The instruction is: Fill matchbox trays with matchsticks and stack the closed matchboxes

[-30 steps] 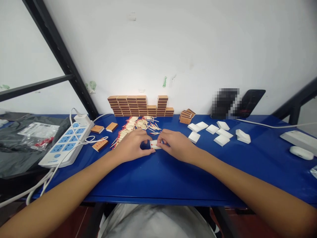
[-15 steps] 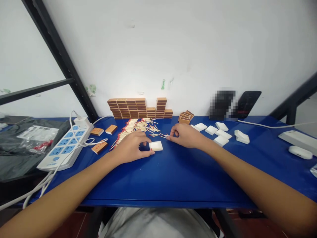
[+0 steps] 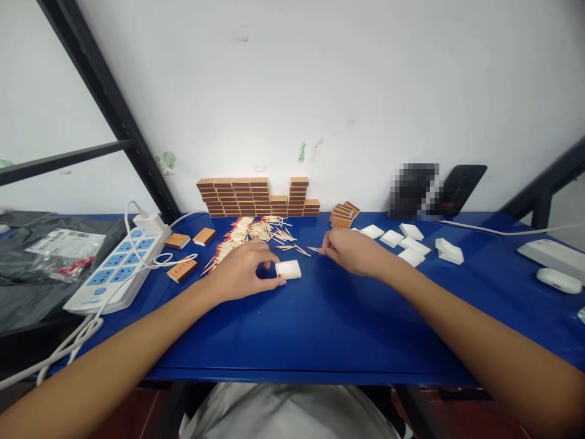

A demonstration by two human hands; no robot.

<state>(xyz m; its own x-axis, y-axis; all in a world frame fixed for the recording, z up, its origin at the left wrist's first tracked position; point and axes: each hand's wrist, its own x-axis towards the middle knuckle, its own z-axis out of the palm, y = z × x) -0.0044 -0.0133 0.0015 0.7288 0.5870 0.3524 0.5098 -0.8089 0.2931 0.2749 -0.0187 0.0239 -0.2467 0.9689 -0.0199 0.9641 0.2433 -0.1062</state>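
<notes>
My left hand (image 3: 249, 268) grips the left end of a small white matchbox tray (image 3: 290, 269) between thumb and fingers; a red match head shows inside at that end. To its right, my right hand (image 3: 345, 250) pinches matches (image 3: 313, 248) by their ends, just above the blue table; how many I cannot tell. A few loose matches (image 3: 301, 250) lie between the hands. Behind my left hand spreads a large heap of red-tipped matches (image 3: 240, 234), partly hidden by that hand.
Stacked matchboxes (image 3: 233, 198) line the wall, with a small pile of matchbox sleeves (image 3: 343, 215) to their right. More white trays (image 3: 414, 246) lie at right, near a phone (image 3: 461, 190). Three orange matchboxes (image 3: 181, 269) and a power strip (image 3: 121, 262) with cables sit at left.
My right hand has drawn slightly to the right, away from the loose matches, with matches between its fingertips. My left hand keeps its hold on the tray.
</notes>
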